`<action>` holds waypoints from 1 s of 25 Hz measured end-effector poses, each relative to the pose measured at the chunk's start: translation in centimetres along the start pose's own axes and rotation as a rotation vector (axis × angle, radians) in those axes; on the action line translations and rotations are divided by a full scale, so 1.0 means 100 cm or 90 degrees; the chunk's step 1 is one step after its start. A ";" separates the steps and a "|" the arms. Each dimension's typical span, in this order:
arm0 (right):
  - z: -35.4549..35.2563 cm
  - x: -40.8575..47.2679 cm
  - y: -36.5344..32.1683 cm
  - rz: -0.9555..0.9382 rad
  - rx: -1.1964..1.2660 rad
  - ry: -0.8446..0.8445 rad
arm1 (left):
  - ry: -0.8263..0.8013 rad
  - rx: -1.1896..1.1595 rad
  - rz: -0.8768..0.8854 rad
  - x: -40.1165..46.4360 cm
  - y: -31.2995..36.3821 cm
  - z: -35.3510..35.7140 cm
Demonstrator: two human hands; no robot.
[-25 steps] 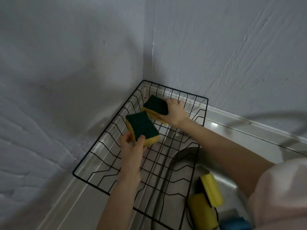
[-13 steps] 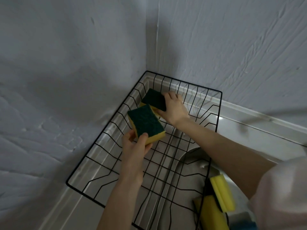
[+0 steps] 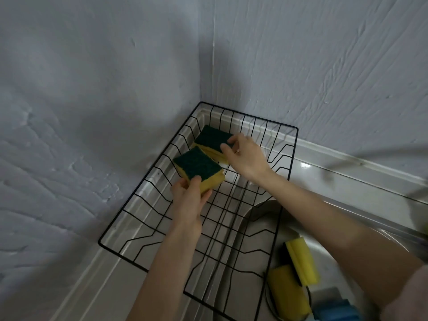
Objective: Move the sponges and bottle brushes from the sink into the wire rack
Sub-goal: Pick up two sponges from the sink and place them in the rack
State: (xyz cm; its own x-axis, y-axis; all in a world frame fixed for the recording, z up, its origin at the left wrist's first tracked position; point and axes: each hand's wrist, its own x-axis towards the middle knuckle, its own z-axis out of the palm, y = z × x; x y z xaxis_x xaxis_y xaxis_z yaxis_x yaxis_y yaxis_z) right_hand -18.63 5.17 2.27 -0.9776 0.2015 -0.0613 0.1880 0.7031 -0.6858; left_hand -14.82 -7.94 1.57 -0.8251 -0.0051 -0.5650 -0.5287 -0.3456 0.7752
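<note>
A black wire rack (image 3: pixel 129 213) sits in the wall corner, on the steel drainboard beside the sink. My right hand (image 3: pixel 246 156) holds a yellow sponge with a dark green top (image 3: pixel 212 141) low at the rack's far left corner. My left hand (image 3: pixel 188 201) grips a second green-topped sponge (image 3: pixel 199 169) just in front of it, above the rack's floor. Two more yellow sponges (image 3: pixel 301 262) (image 3: pixel 287 290) lie in the sink basin (image 3: pixel 273 210) at the lower right, partly behind the rack's near wall. I see no bottle brushes.
Rough grey walls (image 3: pixel 92 89) close in behind and left of the rack. A blue and grey item (image 3: pixel 335 306) lies at the bottom edge by the sponges. A blurred dark shape (image 3: pixel 416 193) crosses the right edge. My pale sleeve (image 3: pixel 410 295) fills the lower right corner.
My right hand has lowered its sponge further into the rack's far corner. My left hand has carried its sponge forward, close behind the first one.
</note>
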 end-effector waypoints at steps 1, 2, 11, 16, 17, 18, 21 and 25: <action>-0.001 -0.005 0.000 0.043 0.036 -0.062 | 0.004 0.001 0.008 0.001 -0.001 0.003; -0.001 -0.009 0.000 0.087 0.080 -0.131 | 0.008 0.003 0.015 0.001 -0.002 0.007; 0.011 0.005 0.018 0.146 0.131 -0.124 | -0.008 0.069 -0.077 0.014 -0.011 0.016; 0.016 0.009 0.025 0.168 0.153 -0.124 | -0.030 0.065 -0.091 0.013 -0.014 0.016; 0.017 0.009 0.025 0.168 0.154 -0.117 | -0.030 0.062 -0.097 0.012 -0.015 0.016; 0.019 0.010 0.025 0.165 0.154 -0.105 | -0.029 0.057 -0.102 0.011 -0.015 0.016; 0.021 0.011 0.023 0.153 0.119 -0.079 | -0.017 0.031 -0.108 0.011 -0.010 0.015; 0.014 0.008 0.024 0.137 0.096 -0.087 | -0.034 0.036 -0.094 0.009 -0.008 0.014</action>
State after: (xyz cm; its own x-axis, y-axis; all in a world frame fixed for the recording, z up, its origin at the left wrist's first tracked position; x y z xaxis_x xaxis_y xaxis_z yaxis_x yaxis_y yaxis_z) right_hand -19.14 6.03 -0.42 -0.9222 0.2342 -0.3077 0.3866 0.5426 -0.7457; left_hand -15.42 -6.39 0.81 -0.7462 0.0920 -0.6593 -0.6541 -0.2859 0.7003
